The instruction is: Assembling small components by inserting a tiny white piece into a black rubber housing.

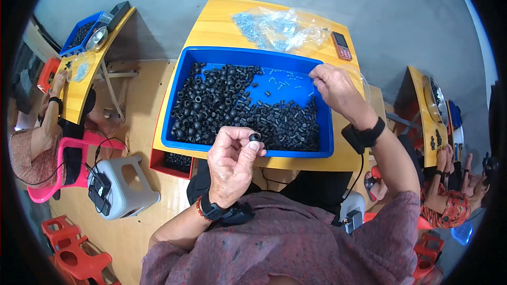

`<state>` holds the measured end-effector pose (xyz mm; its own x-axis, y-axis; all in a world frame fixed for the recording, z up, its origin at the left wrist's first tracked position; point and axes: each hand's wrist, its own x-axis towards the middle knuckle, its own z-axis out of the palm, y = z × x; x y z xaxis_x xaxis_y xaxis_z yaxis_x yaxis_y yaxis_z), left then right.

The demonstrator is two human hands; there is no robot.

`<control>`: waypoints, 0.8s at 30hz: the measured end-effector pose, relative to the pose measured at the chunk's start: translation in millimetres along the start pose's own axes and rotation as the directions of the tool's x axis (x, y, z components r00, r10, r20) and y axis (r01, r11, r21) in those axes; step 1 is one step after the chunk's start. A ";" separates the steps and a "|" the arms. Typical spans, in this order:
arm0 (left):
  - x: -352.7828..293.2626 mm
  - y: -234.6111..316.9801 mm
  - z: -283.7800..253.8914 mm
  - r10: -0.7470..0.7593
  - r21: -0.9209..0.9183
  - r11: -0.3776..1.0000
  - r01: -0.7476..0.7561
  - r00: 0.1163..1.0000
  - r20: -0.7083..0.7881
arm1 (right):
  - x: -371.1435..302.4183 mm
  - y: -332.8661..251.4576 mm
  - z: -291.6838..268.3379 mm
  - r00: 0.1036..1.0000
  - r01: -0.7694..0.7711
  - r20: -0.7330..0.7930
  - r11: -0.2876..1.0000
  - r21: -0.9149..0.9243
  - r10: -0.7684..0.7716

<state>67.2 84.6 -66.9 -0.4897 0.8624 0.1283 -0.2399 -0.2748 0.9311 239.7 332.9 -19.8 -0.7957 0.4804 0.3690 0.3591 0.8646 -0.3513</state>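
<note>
In my left hand [232,161] a small round black cap [254,137] is pinched between thumb and fingers, its hollow end showing, just over the near edge of a blue tray [248,154]. My right hand [338,91] is closed in a pinch above the tray's right side; what its fingertips hold, if anything, is too small to make out. Inside the tray, round black caps [203,105] fill the left part and smaller black plugs [290,129] the right part. Several tiny clear pieces [280,80] lie scattered on the blue bottom at the far right.
Behind the tray on the yellow table [208,26] lie a clear plastic bag [280,27] of small pieces and a red phone [341,46]. Below left stands a red bin [174,162] of black parts. A grey stool [124,187] is nearby. People work at side tables.
</note>
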 end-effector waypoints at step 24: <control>7.3 4.4 -11.3 -0.130 -0.047 0.990 0.132 0.990 0.047 | 6.9 -44.4 3.9 0.922 -0.330 0.349 0.815 0.476 0.170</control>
<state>53.1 84.9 -65.8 -0.4147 0.9097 0.0223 -0.3416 -0.1784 0.9228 216.3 297.2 -5.0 -0.8426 0.5382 -0.0198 0.3232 0.4758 -0.8180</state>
